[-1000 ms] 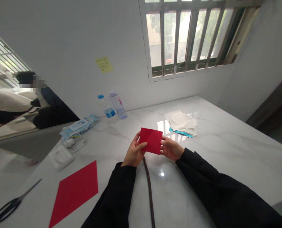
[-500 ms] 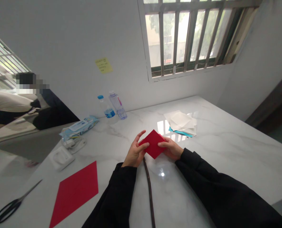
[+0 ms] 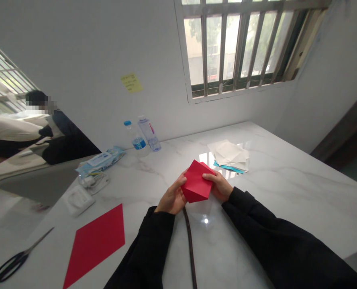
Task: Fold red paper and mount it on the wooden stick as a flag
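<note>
A folded red paper (image 3: pixel 197 182) is held up above the table between both hands, its layers slightly spread at the top and lower edge. My left hand (image 3: pixel 172 196) is closed on its left side, thumb on the front face and the other fingers behind. My right hand (image 3: pixel 221 186) pinches the right side, thumb on the front; the fingers behind are hidden. Below the paper a thin dark stick-like strip (image 3: pixel 190 245) runs toward me along the table. Left of my left forearm a flat red sheet (image 3: pixel 98 243) lies on the marble-patterned table (image 3: pixel 286 192).
Scissors (image 3: pixel 18 259) lie at the lower left. A white box (image 3: pixel 78 200), a cable (image 3: pixel 95 182) and a wipes pack (image 3: pixel 103 160) line the left edge. Two plastic bottles (image 3: pixel 149 134) stand by the wall. Cream and blue papers (image 3: pixel 231 156) lie behind my right hand. A person (image 3: pixel 60 132) is at the far left.
The red paper has turned from a flat diamond into a tilted shape with its layers parting. My left fingers, raised before, now wrap behind it. My right thumb has shifted slightly up.
</note>
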Action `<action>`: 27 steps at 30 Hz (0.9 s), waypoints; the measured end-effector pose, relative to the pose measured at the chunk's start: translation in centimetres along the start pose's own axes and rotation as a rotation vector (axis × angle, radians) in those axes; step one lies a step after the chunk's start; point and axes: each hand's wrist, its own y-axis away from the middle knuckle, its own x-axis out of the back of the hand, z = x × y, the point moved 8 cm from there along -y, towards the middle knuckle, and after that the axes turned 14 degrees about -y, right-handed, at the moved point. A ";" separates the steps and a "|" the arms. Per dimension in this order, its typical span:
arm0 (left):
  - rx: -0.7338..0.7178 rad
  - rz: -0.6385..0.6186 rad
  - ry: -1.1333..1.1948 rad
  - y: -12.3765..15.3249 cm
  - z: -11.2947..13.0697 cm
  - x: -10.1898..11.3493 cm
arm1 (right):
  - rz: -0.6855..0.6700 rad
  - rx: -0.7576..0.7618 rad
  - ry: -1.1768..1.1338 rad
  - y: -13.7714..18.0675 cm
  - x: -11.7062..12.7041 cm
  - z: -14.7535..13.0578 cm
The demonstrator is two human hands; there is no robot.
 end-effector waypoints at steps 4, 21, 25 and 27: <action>-0.005 0.021 -0.017 0.0 0.1 0.2 | -0.008 -0.010 0.016 0.2 -0.3 -0.1; 0.125 0.013 0.010 -0.2 -1.5 0.7 | 0.064 0.064 0.079 -0.2 0.6 -1.3; 0.014 0.147 -0.054 -0.4 -0.7 2.2 | 0.054 0.076 0.129 -0.2 0.9 -1.2; -0.006 0.165 -0.058 -0.4 -0.4 2.5 | 0.050 0.082 0.143 -0.3 1.0 -1.2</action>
